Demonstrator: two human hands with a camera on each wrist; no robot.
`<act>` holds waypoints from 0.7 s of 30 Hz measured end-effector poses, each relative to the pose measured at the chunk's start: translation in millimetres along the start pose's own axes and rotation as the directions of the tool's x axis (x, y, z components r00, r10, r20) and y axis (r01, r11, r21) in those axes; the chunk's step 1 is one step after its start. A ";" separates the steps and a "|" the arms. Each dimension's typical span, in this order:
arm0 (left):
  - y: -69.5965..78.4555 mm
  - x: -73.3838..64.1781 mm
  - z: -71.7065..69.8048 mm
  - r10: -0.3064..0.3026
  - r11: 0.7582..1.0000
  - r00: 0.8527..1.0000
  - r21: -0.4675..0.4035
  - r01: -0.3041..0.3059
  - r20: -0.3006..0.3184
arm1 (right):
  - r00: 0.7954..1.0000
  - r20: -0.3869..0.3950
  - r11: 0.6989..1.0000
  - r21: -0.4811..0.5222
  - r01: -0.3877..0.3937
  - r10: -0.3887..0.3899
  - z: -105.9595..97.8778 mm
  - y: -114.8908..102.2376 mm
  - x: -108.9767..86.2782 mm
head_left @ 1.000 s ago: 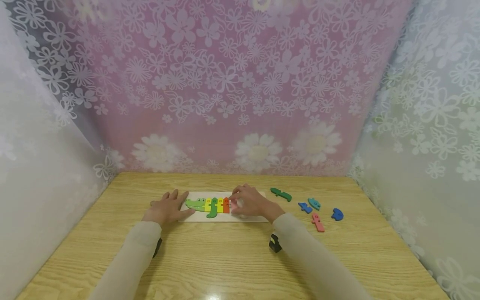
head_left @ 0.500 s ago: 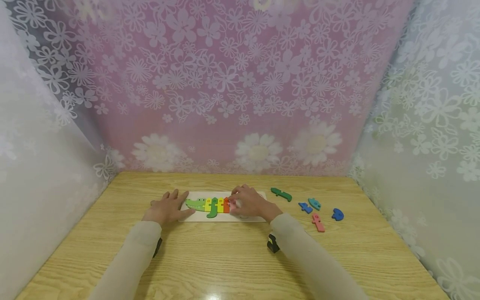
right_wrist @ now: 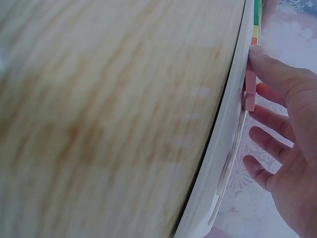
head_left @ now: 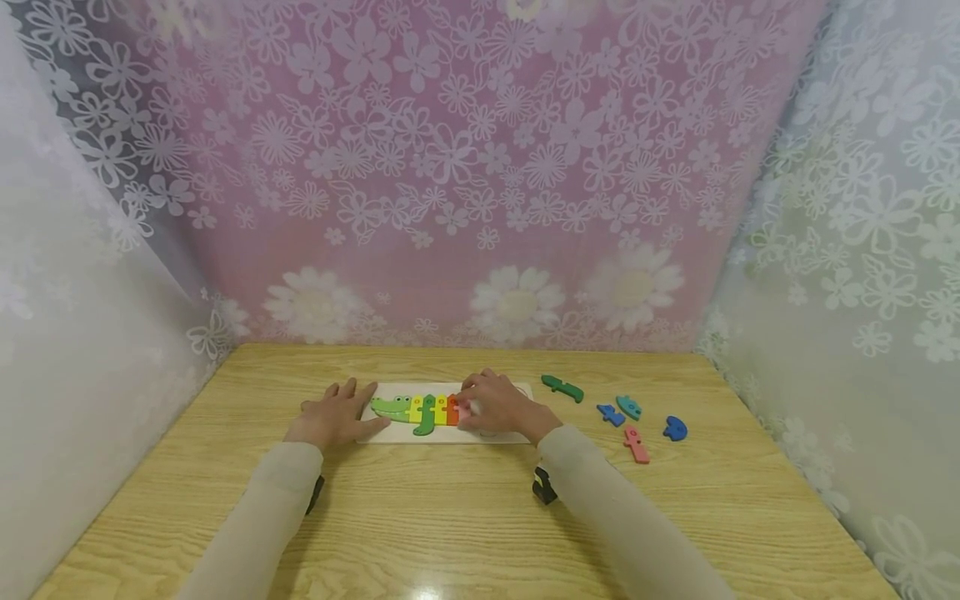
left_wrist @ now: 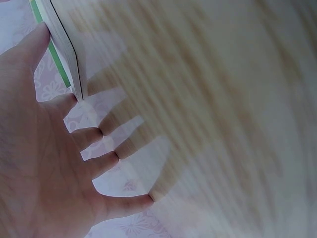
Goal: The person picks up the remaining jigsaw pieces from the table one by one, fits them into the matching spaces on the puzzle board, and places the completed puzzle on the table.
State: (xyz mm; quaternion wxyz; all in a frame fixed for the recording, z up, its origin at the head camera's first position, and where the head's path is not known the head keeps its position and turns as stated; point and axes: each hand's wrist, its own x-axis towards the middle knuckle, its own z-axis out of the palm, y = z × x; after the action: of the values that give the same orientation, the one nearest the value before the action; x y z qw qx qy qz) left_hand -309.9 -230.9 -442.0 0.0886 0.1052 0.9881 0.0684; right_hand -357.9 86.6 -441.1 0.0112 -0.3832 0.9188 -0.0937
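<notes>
A white puzzle board [head_left: 420, 437] lies on the table, with crocodile pieces set in its left part: a green head [head_left: 392, 409], yellow and green body pieces and an orange one [head_left: 453, 411]. My left hand [head_left: 330, 419] spreads at the board's left end, thumb and index at its edge, other fingertips on the table. My right hand [head_left: 501, 405] pinches a pink puzzle piece [right_wrist: 250, 89] beside the orange one, thumb on its near side. In the head view the fingers hide most of this piece. In the right wrist view it stands slightly proud of the board.
Right of the board lie loose puzzle pieces: a dark green one [head_left: 562, 388], a teal one [head_left: 628, 407], a small blue one [head_left: 611, 415], a round-edged blue one [head_left: 675, 428] and a pink one [head_left: 636, 445]. Flowered curtains [head_left: 480, 167] stand around the wooden table [head_left: 450, 525].
My right hand has shifted slightly left with the pink piece, which now sits closer against the orange one. The left hand has stayed in place.
</notes>
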 end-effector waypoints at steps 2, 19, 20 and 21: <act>-0.1 0.1 0.0 -0.001 1.000 1.000 0.000 0.001 0.001 | 1.000 0.004 1.000 0.004 -0.003 0.003 -0.1 0.1 0.2; -0.8 0.9 0.7 -0.002 1.000 1.000 0.004 0.002 0.000 | 0.999 0.019 1.000 0.008 -0.028 0.028 -1.2 0.4 3.2; -0.9 1.2 1.0 -0.004 1.000 1.000 0.006 0.004 0.000 | 0.999 0.019 1.000 0.009 -0.029 0.029 -1.2 0.5 3.2; -0.9 1.4 1.1 -0.005 1.000 1.000 0.007 0.005 0.000 | 0.999 0.018 1.000 0.008 -0.029 0.029 -1.2 0.5 3.2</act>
State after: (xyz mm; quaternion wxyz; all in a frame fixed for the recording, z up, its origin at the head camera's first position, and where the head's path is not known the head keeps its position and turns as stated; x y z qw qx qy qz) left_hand -311.2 -231.4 -443.4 0.0884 0.1032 0.9886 0.0647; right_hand -360.7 84.8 -439.9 0.0223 -0.3706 0.9237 -0.0939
